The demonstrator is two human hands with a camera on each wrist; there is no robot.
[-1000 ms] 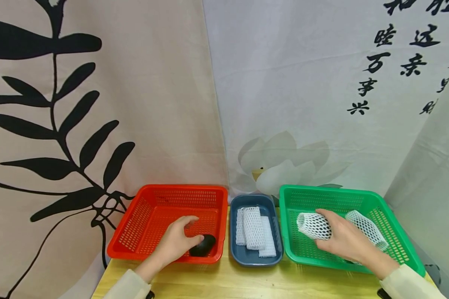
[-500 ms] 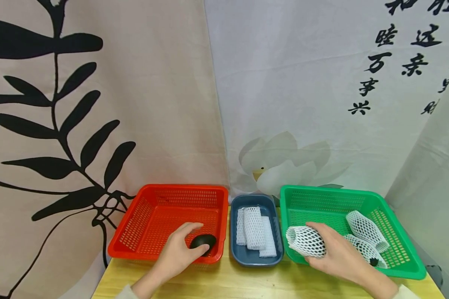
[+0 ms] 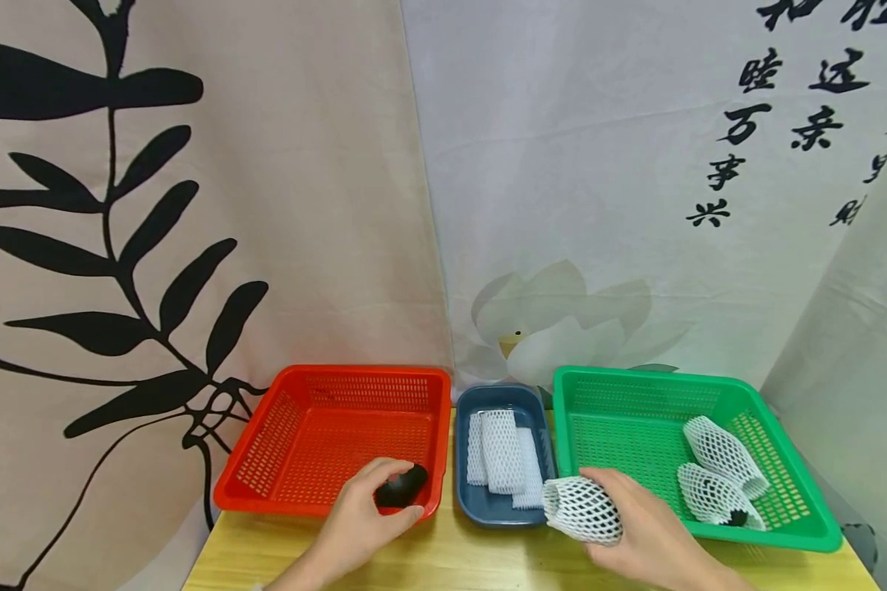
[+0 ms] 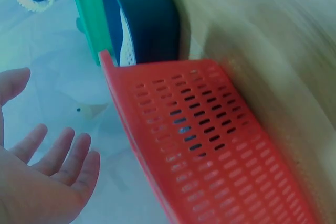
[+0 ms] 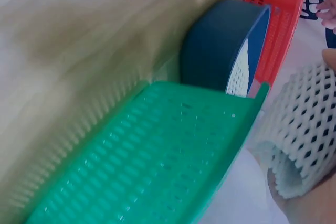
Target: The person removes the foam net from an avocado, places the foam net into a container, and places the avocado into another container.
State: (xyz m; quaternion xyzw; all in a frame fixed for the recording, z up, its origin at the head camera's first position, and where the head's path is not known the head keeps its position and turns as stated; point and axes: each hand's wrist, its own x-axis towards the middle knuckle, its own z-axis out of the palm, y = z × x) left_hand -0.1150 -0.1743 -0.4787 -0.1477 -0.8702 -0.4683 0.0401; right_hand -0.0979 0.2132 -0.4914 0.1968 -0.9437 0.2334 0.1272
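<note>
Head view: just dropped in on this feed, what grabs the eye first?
The red basket at left and green basket at right, flanking a small blue tray of white foam nets. At the front, the left hand holds a dark fruit at the red basket's near rim, and the right hand grips a foam-netted item.

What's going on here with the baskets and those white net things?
A person works at a wooden table with both hands. The left hand holds a dark oval object at the front rim of the red basket. The right hand holds a white foam net sleeve at the near left corner of the green basket, where two more netted items lie. A blue tray between the baskets holds flat foam nets.
</note>
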